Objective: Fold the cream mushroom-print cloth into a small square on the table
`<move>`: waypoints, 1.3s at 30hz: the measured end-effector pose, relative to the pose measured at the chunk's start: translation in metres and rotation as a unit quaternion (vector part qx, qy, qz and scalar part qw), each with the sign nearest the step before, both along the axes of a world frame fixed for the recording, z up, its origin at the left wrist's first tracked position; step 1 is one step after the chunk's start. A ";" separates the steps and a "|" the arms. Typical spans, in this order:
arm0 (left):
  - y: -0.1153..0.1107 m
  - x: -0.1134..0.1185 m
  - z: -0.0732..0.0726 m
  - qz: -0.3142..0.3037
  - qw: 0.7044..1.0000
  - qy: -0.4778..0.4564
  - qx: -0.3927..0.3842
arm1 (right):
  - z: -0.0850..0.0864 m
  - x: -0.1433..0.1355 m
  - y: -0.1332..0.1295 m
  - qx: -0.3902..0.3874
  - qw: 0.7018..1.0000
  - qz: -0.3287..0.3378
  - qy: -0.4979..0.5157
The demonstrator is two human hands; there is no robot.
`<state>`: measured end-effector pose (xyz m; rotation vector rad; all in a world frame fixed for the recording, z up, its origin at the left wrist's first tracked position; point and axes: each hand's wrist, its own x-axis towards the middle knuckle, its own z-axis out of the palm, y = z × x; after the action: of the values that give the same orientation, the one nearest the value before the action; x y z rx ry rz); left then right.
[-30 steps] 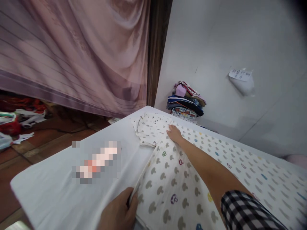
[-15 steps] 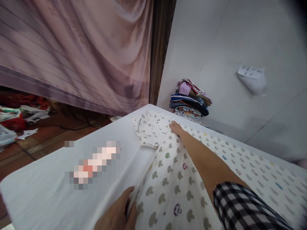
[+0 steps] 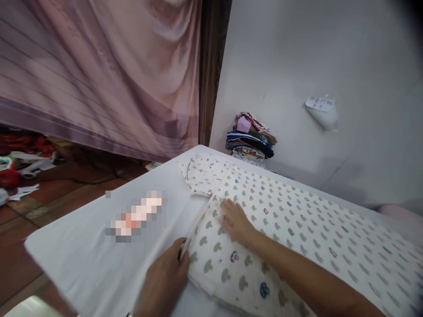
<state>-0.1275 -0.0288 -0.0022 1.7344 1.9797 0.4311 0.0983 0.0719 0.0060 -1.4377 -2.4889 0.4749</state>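
A white cloth with grey and coloured mushroom prints [image 3: 291, 220] lies spread across the right of the white-covered table [image 3: 82, 264]. At its near left corner my left hand [image 3: 168, 273] pinches the edge between thumb and fingers. My right hand [image 3: 236, 220] rests on top of the cloth with fingers spread, slightly blurred. Just beyond it a small white printed garment [image 3: 206, 174] lies flat, partly under or against the cloth's far left edge; which one I cannot tell. A pixelated pinkish item [image 3: 137, 218] is on the left of the table.
Folded clothes [image 3: 251, 136] are stacked by the wall beyond the table. A pink curtain [image 3: 132, 79] hangs at the back left. On the tiled floor at left are a red container [image 3: 8, 174] and scraps. A paper note [image 3: 320, 105] is on the wall.
My right hand has drawn back from the far edge towards me and now lies on the cloth. The lifted cloth has come down flatter. My left hand still grips the corner.
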 end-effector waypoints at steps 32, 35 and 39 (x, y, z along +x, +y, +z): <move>0.000 0.017 0.005 0.026 0.993 0.063 0.098 | -0.043 0.151 -0.263 0.087 0.993 -0.065 -0.043; -0.006 0.020 0.009 0.027 0.990 0.057 0.125 | -0.040 0.147 -0.264 0.087 0.993 -0.072 -0.031; -0.029 0.034 0.014 -0.052 0.963 0.092 0.249 | -0.030 0.151 -0.261 0.112 0.990 -0.079 -0.011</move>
<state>-0.0937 -0.0576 0.0118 2.2435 2.0107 0.8138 0.2495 -0.1892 -0.0244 -1.5387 -2.3319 0.1431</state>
